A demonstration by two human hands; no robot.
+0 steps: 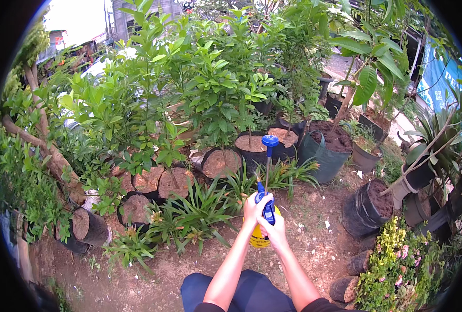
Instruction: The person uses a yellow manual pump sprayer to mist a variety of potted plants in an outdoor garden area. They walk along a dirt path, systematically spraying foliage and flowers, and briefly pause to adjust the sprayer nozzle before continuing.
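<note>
A hand-pump pressure sprayer is held out in front of me between both hands. Its yellow tank [260, 240] hangs below a blue spray head [269, 212], and the nozzle points away from me. Above the head, the metal pump rod [267, 175] stands drawn out, topped by a round blue knob [270, 141] that neither hand touches. My left hand [253, 208] wraps the left side of the sprayer head. Against its lower right side, my right hand [274, 230] grips the handle, partly hiding the tank. Strappy green plants [192, 212] grow just left of the sprayer.
Leafy saplings in black grow bags [221, 163] stand in rows ahead. A green fabric planter [320, 156] holds a small tree at the right. Nearer on that side are a large black pot [365, 210] and a flowering shrub [400, 261]. A thick trunk [61, 163] leans at the left.
</note>
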